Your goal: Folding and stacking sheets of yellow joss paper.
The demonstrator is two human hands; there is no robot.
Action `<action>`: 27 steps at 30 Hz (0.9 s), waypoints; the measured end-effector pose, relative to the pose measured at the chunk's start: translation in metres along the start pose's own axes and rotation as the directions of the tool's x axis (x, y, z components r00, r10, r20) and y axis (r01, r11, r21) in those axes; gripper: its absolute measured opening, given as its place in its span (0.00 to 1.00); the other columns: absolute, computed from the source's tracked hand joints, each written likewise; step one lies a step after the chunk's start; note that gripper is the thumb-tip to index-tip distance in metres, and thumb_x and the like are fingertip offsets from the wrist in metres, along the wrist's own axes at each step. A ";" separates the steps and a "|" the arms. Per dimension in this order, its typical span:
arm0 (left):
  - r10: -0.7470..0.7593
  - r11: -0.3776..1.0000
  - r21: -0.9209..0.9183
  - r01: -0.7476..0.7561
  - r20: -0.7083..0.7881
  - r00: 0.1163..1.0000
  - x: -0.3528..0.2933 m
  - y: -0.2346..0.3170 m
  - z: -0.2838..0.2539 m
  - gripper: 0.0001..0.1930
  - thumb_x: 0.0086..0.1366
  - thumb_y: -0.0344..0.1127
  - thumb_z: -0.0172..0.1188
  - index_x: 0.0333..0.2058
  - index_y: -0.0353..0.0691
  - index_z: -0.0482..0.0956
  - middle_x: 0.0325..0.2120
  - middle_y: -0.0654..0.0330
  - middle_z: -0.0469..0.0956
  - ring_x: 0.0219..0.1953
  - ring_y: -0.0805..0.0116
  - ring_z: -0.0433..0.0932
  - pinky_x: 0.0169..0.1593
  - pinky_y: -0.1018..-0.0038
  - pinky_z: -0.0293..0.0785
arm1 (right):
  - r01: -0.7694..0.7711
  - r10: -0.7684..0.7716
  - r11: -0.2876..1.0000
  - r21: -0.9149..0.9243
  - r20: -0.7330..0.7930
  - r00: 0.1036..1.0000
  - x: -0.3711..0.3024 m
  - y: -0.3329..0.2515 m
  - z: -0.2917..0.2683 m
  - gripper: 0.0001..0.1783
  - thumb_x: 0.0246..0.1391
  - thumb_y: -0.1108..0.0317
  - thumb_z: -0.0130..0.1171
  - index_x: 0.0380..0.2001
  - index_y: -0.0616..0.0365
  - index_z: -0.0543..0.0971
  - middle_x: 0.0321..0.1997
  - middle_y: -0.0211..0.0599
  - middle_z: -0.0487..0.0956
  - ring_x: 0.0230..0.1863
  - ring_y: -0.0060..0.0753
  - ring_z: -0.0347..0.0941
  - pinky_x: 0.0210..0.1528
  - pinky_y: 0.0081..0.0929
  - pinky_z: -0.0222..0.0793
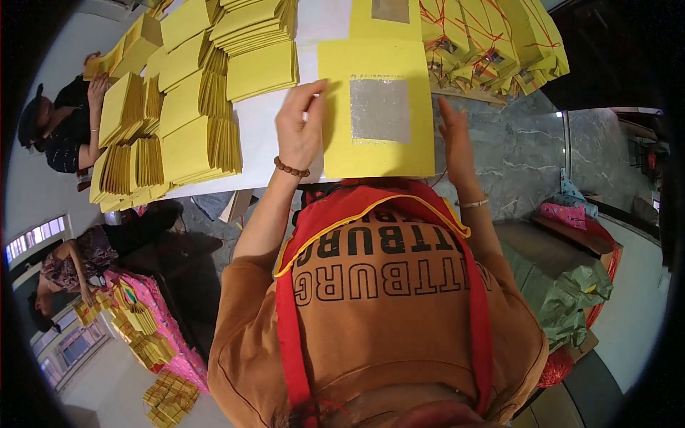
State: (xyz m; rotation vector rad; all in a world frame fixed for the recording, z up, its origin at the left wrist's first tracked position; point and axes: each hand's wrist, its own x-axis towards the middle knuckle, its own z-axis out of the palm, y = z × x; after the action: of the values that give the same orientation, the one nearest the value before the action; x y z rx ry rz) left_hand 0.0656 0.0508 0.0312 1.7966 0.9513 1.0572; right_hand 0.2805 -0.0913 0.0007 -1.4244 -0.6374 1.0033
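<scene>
Yellow paper sheet with a silver foil square at its middle lies flat on the white worktop, its near edge at the worktop's rim, just in front of the person's chest. In the head view, the left hand rests on the sheet's left edge, its grip pinching that edge between thumb and fingertips; a brown bead bracelet circles the wrist. The right hand lies along the sheet's right edge, fingers straight and held together, flat rather than closed on anything. Another like sheet lies beyond the first. Fanned stacks of folded yellow paper cover the worktop's left part, and bundles tied with red string lie at the far right. Two other people handle yellow papers at the left.
</scene>
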 end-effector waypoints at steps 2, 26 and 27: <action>0.094 0.995 0.001 -0.096 0.210 0.973 0.003 0.024 0.011 0.12 0.61 0.28 0.50 0.43 0.35 0.74 0.35 0.61 0.74 0.34 0.75 0.72 0.38 0.81 0.68 | 0.051 -0.039 0.987 -0.151 0.080 0.996 -0.011 -0.001 0.002 0.31 0.61 0.48 0.21 0.61 0.55 0.53 0.66 0.38 0.50 0.67 0.33 0.41 0.66 0.36 0.33; -0.294 0.837 -0.382 0.391 0.288 0.911 -0.002 0.023 0.068 0.13 0.61 0.34 0.52 0.43 0.34 0.72 0.28 0.63 0.74 0.27 0.79 0.70 0.30 0.84 0.67 | 0.386 -0.311 0.834 -0.394 0.244 0.919 -0.028 -0.023 0.032 0.35 0.53 0.55 0.50 0.57 0.69 0.56 0.61 0.55 0.53 0.63 0.50 0.47 0.62 0.36 0.43; -0.307 0.815 -0.412 0.407 0.289 0.907 -0.001 0.026 0.068 0.16 0.61 0.35 0.53 0.46 0.33 0.69 0.28 0.63 0.74 0.28 0.79 0.70 0.30 0.84 0.67 | 0.387 -0.312 0.835 -0.392 0.243 0.919 -0.029 -0.023 0.035 0.35 0.53 0.55 0.50 0.57 0.69 0.56 0.61 0.55 0.53 0.63 0.50 0.47 0.62 0.36 0.43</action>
State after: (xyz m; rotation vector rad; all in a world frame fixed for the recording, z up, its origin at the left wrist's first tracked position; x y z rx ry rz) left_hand 0.1322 0.0216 0.0336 1.2370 0.7841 0.7533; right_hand 0.2411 -0.0960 0.0324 -1.5339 -1.2659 0.7141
